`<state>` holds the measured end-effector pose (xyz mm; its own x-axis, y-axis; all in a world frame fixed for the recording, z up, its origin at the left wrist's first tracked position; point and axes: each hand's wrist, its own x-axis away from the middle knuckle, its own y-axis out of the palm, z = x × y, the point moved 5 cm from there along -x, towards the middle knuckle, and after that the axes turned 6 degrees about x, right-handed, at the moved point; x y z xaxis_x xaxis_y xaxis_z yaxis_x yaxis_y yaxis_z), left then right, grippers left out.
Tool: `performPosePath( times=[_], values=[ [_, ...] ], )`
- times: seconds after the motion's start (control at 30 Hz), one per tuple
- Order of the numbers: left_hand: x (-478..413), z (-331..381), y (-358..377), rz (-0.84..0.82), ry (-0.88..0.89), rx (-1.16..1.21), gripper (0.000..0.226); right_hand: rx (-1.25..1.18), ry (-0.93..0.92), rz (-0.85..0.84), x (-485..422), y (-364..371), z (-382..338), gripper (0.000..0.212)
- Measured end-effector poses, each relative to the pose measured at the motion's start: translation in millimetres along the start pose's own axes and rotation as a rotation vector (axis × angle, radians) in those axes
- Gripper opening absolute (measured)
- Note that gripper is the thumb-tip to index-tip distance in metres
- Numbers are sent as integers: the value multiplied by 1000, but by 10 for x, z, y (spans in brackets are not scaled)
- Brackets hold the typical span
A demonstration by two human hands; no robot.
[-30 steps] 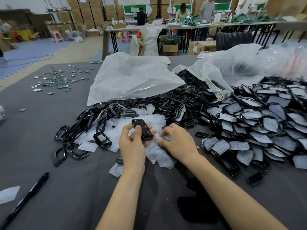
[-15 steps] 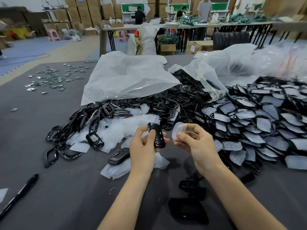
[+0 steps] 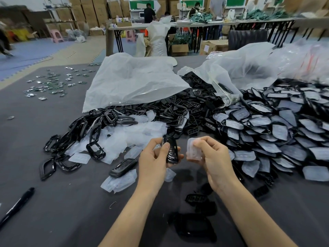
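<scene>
the left hand [image 3: 154,162] gripped one black shell [image 3: 171,151] (upright). the right hand [image 3: 212,158] pinched one clear pad [image 3: 193,149], just beside it, not touching.

Glossy black plastic shell [image 3: 171,150]; soft, translucent, matt pad [image 3: 193,150]; matt grey cloth surface [image 3: 71,202]; clear filmy plastic bag [image 3: 135,81].

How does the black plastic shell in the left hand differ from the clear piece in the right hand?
The glossy black plastic key-fob shell is opaque; the translucent whitish pad lets light through. The shell looks longer and narrower, the pad shorter and broader. The left hand grips the shell upright; the right hand pinches the pad by its upper edge. Both are held above the grey table, close but apart.
</scene>
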<state>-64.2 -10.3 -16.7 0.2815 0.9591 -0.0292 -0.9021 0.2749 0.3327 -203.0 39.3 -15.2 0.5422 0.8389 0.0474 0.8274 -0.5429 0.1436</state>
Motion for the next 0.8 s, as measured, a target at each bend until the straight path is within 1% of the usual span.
performPosePath(
  times=[0.1, 0.23, 0.4, 0.47, 0.57, 0.67, 0.73, 0.8],
  values=[
    [3, -2, -1, -14, 7, -25, 10, 20, -41, 2, -10, -16, -40, 27],
    [-4, -8, -14, -24, 17, -103, 8, -45, -64, -12, 1, -21, -65, 29],
    [3, -19, -1, -59, 37, -173, 9, -75, -128, -93, 33, 31, -123, 23],
    [-3, -28, -11, -61, 59, -231, 10, -1, -165, -85, 40, 32, -143, 17],
    [-30, -49, -48, -44, 109, -366, 8, 113, -218, -85, 48, 36, -159, 19],
    [-18, -53, -28, -79, 123, -383, 8, 219, -285, -103, 72, 58, -215, 18],
    [-2, -47, -11, -95, 134, -391, 16, 293, -325, -126, 85, 73, -249, 15],
    [-7, -46, -11, -88, 163, -432, 23, 356, -347, -148, 98, 93, -262, 18]
  ],
)
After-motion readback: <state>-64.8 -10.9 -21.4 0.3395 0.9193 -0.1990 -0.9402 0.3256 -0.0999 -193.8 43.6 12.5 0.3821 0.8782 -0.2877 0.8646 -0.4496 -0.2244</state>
